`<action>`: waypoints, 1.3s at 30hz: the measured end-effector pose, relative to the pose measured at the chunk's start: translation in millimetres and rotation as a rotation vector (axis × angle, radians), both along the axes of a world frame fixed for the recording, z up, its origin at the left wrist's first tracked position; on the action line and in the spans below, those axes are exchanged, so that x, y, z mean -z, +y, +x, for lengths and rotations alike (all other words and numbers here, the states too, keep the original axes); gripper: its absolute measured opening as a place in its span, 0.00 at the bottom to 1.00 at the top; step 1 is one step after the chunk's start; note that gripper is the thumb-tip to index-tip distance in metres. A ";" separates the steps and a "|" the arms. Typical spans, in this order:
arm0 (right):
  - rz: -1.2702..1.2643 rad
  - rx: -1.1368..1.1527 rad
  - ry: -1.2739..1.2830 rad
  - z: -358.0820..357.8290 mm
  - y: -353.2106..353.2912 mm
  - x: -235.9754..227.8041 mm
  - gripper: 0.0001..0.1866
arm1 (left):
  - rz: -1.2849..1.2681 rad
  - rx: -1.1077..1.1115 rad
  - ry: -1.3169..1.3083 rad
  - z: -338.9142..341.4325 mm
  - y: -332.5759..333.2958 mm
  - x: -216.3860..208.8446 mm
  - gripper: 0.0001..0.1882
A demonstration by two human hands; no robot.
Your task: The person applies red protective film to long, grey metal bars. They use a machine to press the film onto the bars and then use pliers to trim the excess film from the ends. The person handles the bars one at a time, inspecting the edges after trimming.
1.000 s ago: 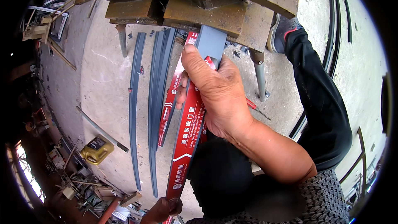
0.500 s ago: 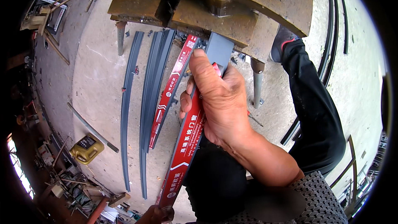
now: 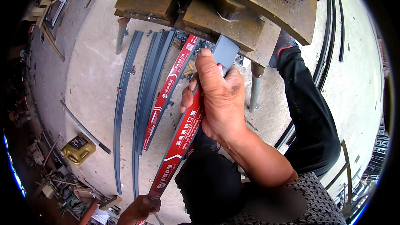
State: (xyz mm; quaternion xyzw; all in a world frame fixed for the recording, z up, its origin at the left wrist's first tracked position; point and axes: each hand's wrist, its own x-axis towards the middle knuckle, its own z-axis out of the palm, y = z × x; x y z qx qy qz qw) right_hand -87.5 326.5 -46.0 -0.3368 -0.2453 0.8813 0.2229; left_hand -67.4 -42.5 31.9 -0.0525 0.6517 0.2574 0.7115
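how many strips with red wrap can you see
2. One red strip is gripped by the right hand near the machine and by the left hand at its lower end. The other lies on the floor beside the grey strips. More may be hidden.

Ahead of fingers [image 3: 208,64]: rusty steel machine [image 3: 233,12] blocked the way.
Left of fingers: bare concrete floor [image 3: 91,79], then grey strips [image 3: 146,96].
Right of fingers: machine leg [image 3: 255,87] stood close.

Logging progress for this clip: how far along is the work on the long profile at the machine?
In hand: the right hand grips the long grey metal profile with red printed film near its top end, which sits at the rusty steel machine. The left hand holds the lower end. Possibly waiting: several similar grey profiles lie on the concrete floor. Nothing shows as finished.
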 end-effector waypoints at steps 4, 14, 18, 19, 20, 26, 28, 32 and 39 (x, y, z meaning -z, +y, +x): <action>-0.004 0.035 0.003 -2.2 -0.8 -2.7 0.20 | -0.069 0.070 -0.041 -4.1 -5.0 -2.0 0.47; -0.027 -0.048 -0.005 6.6 7.9 -8.0 0.20 | 0.092 -0.568 -0.314 45.4 -42.6 5.0 0.20; 0.028 -0.046 0.008 3.7 4.3 0.0 0.20 | -0.058 -0.148 -0.181 29.0 -3.0 8.8 0.36; 0.050 -0.050 0.007 3.3 4.5 1.9 0.19 | -0.179 0.116 -0.049 20.8 18.4 8.5 0.47; 0.058 -0.045 0.019 2.1 4.4 3.3 0.19 | -0.092 0.035 -0.064 21.8 10.2 15.5 0.45; 0.027 -0.020 -0.005 1.5 4.7 -0.6 0.18 | 0.164 0.040 -0.030 14.4 -9.4 20.2 0.41; 0.006 0.007 -0.026 -0.2 1.3 -2.8 0.18 | 0.199 0.395 0.129 0.9 -9.1 5.4 0.43; -0.009 0.027 -0.004 -1.5 -0.1 -4.2 0.19 | 0.028 -0.084 -0.050 -15.2 -8.4 -16.4 0.38; 0.038 -0.094 -0.034 7.5 8.3 -6.9 0.20 | -0.008 -0.692 -0.188 36.5 32.7 -38.8 0.12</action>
